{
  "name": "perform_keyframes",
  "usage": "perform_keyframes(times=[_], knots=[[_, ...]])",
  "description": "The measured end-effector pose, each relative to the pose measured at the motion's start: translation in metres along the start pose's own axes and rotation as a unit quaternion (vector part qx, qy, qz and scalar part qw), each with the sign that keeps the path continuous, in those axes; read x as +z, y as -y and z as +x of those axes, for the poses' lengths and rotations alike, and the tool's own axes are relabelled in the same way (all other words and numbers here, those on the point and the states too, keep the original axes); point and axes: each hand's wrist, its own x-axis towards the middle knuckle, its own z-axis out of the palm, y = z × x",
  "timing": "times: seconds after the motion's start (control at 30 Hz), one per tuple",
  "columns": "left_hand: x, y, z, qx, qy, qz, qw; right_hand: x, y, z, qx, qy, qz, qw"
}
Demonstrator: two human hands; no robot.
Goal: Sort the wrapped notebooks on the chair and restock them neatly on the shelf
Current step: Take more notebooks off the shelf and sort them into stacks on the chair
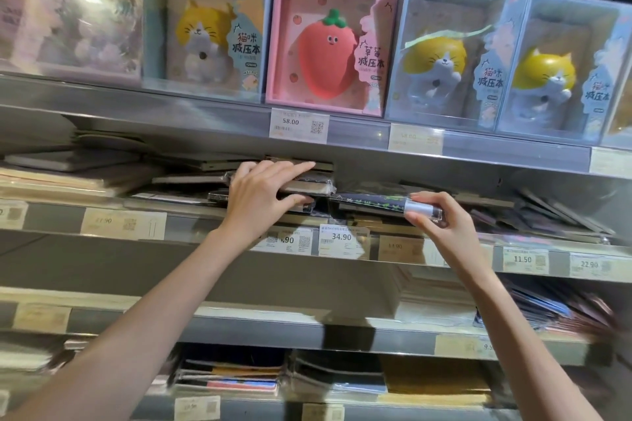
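Your left hand (260, 196) has a grip on a small stack of wrapped notebooks (307, 183) on the shelf (205, 215). Your fingers lie flat on top and your thumb curls under the near edge, so the stack sits right inside your grip. Your right hand (441, 219) pinches the near right corner of a dark wrapped notebook (372, 201). That one lies flat on the shelf, just to the right of the stack.

Be careful here. The wrap looks shiny, so I think it could slip out of your fingers. You hold the dark notebook only by its corner, so it could tip and slide off the near edge of the shelf. The piles on the far right (554, 212) lean over, and a bump could knock them down. If you push the stack in too hard, the books behind it may get messy.

The chair is not in view, so I cannot tell how many notebooks are left there.
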Motion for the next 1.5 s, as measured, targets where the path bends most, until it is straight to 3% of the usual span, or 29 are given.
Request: perform_keyframes(times=[0.13,0.33,0.57,0.83,1.13,1.3,1.5], knots=[[0.003,-0.008,0.007,-0.013,-0.022,-0.007,1.000,0.003,0.000,-0.002,-0.001,0.010,-0.020,1.000],[-0.003,-0.013,0.010,0.014,-0.141,0.033,0.989,0.018,0.015,0.000,-0.097,-0.008,-0.105,0.990],[-0.045,-0.019,0.017,0.020,-0.221,0.034,0.975,0.017,0.032,0.002,-0.086,-0.068,-0.096,0.989],[-0.094,-0.036,0.024,0.021,-0.232,0.040,0.972,0.000,0.073,0.000,-0.119,-0.087,-0.132,0.980],[-0.153,-0.051,0.020,0.016,-0.240,-0.014,0.971,-0.030,0.132,-0.020,-0.083,-0.095,-0.161,0.979],[-0.189,-0.053,0.017,0.039,-0.225,-0.046,0.972,-0.036,0.167,-0.035,-0.077,-0.066,-0.218,0.971],[-0.208,-0.054,0.002,0.042,-0.224,-0.046,0.973,-0.025,0.196,-0.056,-0.042,-0.022,-0.180,0.982]])
